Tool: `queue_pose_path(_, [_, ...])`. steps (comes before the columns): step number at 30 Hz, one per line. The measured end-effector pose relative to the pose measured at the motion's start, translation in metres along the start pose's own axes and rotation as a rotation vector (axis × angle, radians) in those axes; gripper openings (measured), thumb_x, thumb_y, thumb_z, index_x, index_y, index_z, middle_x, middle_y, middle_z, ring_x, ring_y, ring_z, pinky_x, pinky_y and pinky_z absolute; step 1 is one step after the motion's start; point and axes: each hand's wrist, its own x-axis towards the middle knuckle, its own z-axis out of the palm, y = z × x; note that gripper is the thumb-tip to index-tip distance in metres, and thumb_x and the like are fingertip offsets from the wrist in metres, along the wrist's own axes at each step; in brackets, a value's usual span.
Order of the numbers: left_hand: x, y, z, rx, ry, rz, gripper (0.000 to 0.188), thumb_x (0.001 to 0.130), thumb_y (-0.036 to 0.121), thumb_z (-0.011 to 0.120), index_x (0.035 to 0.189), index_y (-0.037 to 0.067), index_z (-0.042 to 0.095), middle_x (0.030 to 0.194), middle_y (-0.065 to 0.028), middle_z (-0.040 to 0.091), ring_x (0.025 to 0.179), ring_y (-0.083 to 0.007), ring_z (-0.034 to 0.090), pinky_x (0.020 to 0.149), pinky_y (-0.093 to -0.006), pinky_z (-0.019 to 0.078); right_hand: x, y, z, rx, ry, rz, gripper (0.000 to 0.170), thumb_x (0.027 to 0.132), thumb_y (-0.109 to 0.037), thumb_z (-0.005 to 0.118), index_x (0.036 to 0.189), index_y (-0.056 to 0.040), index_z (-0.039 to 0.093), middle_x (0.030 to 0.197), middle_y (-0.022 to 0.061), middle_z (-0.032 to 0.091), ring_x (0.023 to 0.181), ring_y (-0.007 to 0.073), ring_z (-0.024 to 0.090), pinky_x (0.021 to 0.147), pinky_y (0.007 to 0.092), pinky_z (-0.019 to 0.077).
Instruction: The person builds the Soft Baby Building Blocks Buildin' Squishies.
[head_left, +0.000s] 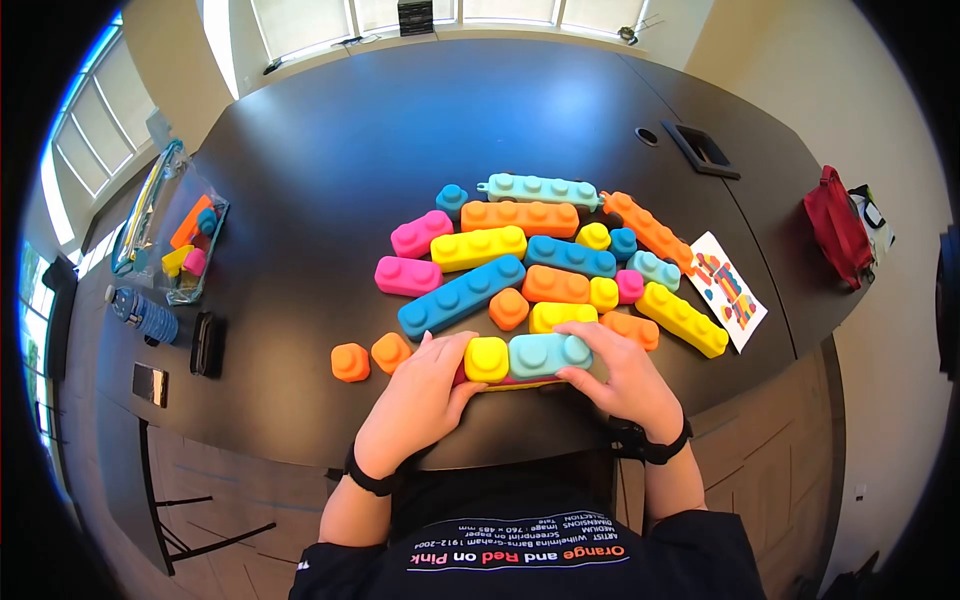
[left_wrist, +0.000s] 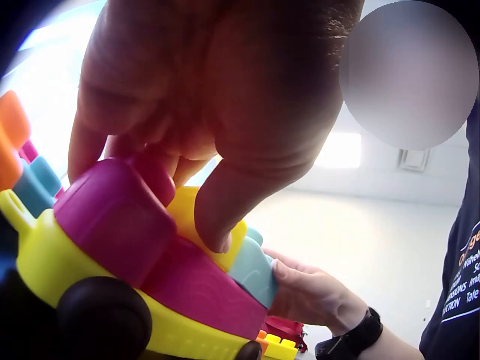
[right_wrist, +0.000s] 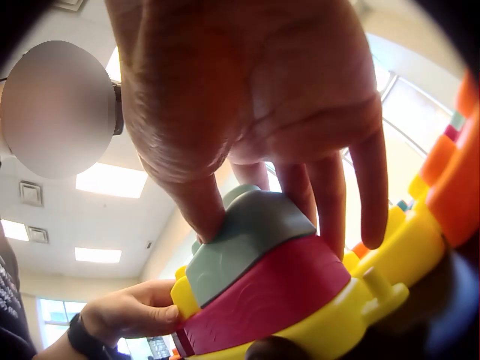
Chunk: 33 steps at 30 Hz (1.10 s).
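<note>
Near the table's front edge, my left hand (head_left: 420, 400) pinches a square yellow block (head_left: 487, 360) between thumb and fingers. Beside it my right hand (head_left: 632, 385) grips a light blue block (head_left: 540, 356), its thumb on the near side. Both blocks sit on a long magenta block (left_wrist: 206, 289), which rests on a yellow wheeled base (left_wrist: 64, 247) with a black wheel (left_wrist: 105, 319). Another magenta piece (left_wrist: 112, 217) rises at the base's left end, under my left palm. My right fingertips come down behind the light blue block in the right wrist view.
Beyond my hands lie many coloured blocks, among them a long blue one (head_left: 462, 297), with two orange cubes (head_left: 350, 362) to the left. A printed picture sheet (head_left: 730, 290) lies right. Leftward are a clear bag (head_left: 205, 255), water bottle (head_left: 145, 315) and black case (head_left: 207, 345).
</note>
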Motion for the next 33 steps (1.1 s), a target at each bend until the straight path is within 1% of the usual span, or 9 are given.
queue_pose_path(7, [0.000, 0.001, -0.001, -0.002, -0.014, -0.016, 0.050, 0.094, 0.016, 0.077, 0.138, 0.002, 0.057, 0.130, -0.0202, 0.068, 0.121, -0.0443, 0.063, 0.117, -0.0562, 0.0436, -0.001, 0.001, -0.001, -0.102, -0.016, -0.002, 0.051, 0.095, -0.031, 0.080, 0.135, -0.0048, 0.063, 0.127, 0.0179, 0.072, 0.109, 0.0382, 0.071, 0.091, 0.0426, 0.0574])
queue_pose_path(12, [-0.002, -0.006, -0.007, -0.007, -0.032, 0.032, 0.071, 0.091, 0.015, 0.081, 0.153, 0.004, 0.050, 0.144, -0.0190, 0.063, 0.137, -0.0413, 0.057, 0.118, -0.0491, 0.0437, -0.006, 0.002, 0.002, -0.095, -0.010, 0.017, 0.057, 0.095, -0.030, 0.079, 0.141, -0.0036, 0.060, 0.131, 0.0190, 0.070, 0.114, 0.0387, 0.069, 0.096, 0.0435, 0.0553])
queue_pose_path(15, [-0.013, -0.021, -0.039, 0.005, 0.185, 0.068, 0.087, 0.078, 0.015, 0.091, 0.154, 0.003, 0.050, 0.154, -0.0191, 0.057, 0.143, -0.0391, 0.053, 0.120, -0.0456, 0.0417, -0.008, -0.002, -0.003, -0.071, 0.012, 0.017, 0.060, 0.095, -0.027, 0.079, 0.145, -0.0034, 0.057, 0.133, 0.0196, 0.069, 0.116, 0.0394, 0.067, 0.099, 0.0438, 0.0537])
queue_pose_path(17, [-0.023, -0.030, -0.068, 0.173, 0.229, -0.004, 0.092, 0.072, 0.015, 0.093, 0.153, 0.003, 0.051, 0.148, -0.0204, 0.060, 0.135, -0.0400, 0.058, 0.114, -0.0455, 0.0459, -0.011, -0.001, -0.004, -0.043, 0.030, 0.018, 0.060, 0.095, -0.026, 0.078, 0.147, -0.0035, 0.056, 0.133, 0.0199, 0.068, 0.117, 0.0398, 0.066, 0.100, 0.0439, 0.0530])
queue_pose_path(22, [-0.044, -0.084, -0.089, 0.212, -0.030, -0.233, 0.069, 0.070, 0.007, 0.091, 0.135, 0.004, 0.066, 0.128, -0.0180, 0.067, 0.115, -0.0383, 0.066, 0.102, -0.0422, 0.0530, -0.014, 0.010, -0.004, -0.042, 0.012, 0.003, 0.053, 0.095, -0.021, 0.078, 0.142, -0.0036, 0.060, 0.129, 0.0198, 0.069, 0.115, 0.0401, 0.067, 0.100, 0.0440, 0.0531])
queue_pose_path(26, [-0.044, -0.090, -0.083, 0.178, -0.031, -0.257, 0.054, 0.075, 0.006, 0.087, 0.126, 0.007, 0.069, 0.122, -0.0170, 0.066, 0.107, -0.0394, 0.066, 0.094, -0.0448, 0.0539, -0.011, 0.002, -0.004, -0.073, 0.011, -0.004, 0.048, 0.095, -0.020, 0.077, 0.138, -0.0034, 0.062, 0.127, 0.0194, 0.070, 0.114, 0.0396, 0.067, 0.098, 0.0436, 0.0539])
queue_pose_path(29, [-0.038, -0.075, -0.088, 0.292, 0.103, -0.263, 0.054, 0.078, 0.003, 0.083, 0.129, 0.007, 0.068, 0.116, -0.0163, 0.067, 0.106, -0.0385, 0.066, 0.092, -0.0426, 0.0548, -0.008, -0.001, -0.003, -0.071, 0.007, -0.007, 0.047, 0.095, -0.019, 0.077, 0.137, -0.0030, 0.062, 0.126, 0.0192, 0.071, 0.112, 0.0394, 0.068, 0.096, 0.0434, 0.0548])
queue_pose_path(31, [-0.024, -0.045, -0.089, 0.124, 0.345, -0.119, 0.054, 0.083, -0.002, 0.080, 0.135, 0.004, 0.066, 0.117, -0.0123, 0.067, 0.111, -0.0260, 0.069, 0.096, -0.0363, 0.0580, -0.007, -0.001, 0.000, -0.070, 0.020, -0.024, 0.047, 0.095, -0.019, 0.077, 0.137, -0.0029, 0.062, 0.125, 0.0197, 0.071, 0.112, 0.0395, 0.068, 0.095, 0.0435, 0.0551])
queue_pose_path(33, [-0.007, -0.014, -0.077, -0.006, 0.465, 0.038, 0.055, 0.081, 0.001, 0.082, 0.133, 0.004, 0.066, 0.117, -0.0152, 0.069, 0.105, -0.0313, 0.070, 0.093, -0.0380, 0.0556, -0.006, -0.003, 0.004, -0.072, 0.020, -0.029, 0.047, 0.095, -0.019, 0.077, 0.137, -0.0029, 0.062, 0.125, 0.0198, 0.071, 0.112, 0.0396, 0.069, 0.095, 0.0435, 0.0553])
